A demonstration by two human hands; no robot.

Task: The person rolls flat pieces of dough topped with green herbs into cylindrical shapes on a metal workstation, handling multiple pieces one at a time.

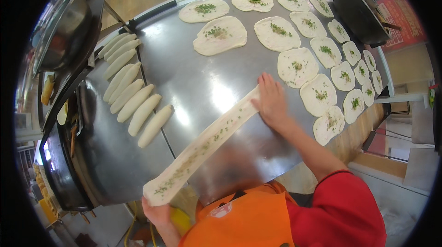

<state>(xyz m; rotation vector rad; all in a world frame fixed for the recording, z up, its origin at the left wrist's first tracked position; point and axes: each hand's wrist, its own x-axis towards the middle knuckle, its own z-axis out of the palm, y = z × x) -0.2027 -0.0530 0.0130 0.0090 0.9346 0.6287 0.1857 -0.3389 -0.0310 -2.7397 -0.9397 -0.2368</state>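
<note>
A long strip of dough (207,143) dotted with chopped green onion stretches diagonally over the steel worktop (186,74). My left hand (157,212) holds its wide lower end at the near edge of the worktop, fingers partly hidden under the dough. At the upper end, my right hand (272,103) lies over the narrow tip, fingers extended; whether it grips the dough is not clear. Just beyond that hand are several flat dough rounds (297,67) topped with green onion. To the left of the strip, several plain dough rolls (154,126) lie side by side.
A black round pot (361,12) with a handle sticking out stands at the far right corner. More topped dough rounds (221,36) lie along the back. At the left are a large metal bowl (65,33) and a black-edged griddle (62,167). A seam crosses the worktop.
</note>
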